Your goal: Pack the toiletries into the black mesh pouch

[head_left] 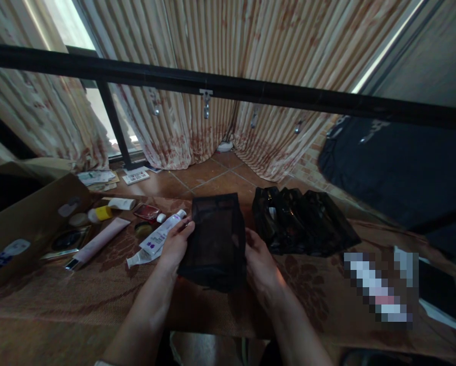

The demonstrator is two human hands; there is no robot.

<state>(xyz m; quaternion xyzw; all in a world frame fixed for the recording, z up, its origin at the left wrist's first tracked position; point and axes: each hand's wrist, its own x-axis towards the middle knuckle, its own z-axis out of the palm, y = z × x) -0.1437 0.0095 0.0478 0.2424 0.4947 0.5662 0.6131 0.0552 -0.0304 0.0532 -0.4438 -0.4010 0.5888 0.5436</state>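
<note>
In the middle of the head view, a black mesh pouch (215,239) stands upright between my hands. My left hand (178,241) grips its left side, thumb across the near face. On the right edge, my right hand (259,256) is closed against the pouch, its fingertips partly hidden behind it. Just left of my left hand lies a white and purple squeeze tube (157,239). Several similar black mesh pouches (300,221) stand in a row to the right, with items dimly showing inside some.
A cardboard box (33,213) stands at the left. Near it lie a pink tube (101,241), a yellow-banded bottle (100,213), a white tube (121,204) and a red packet (147,211). A black rail (228,81) with clips crosses in front of curtains. Blurred items lie at the right.
</note>
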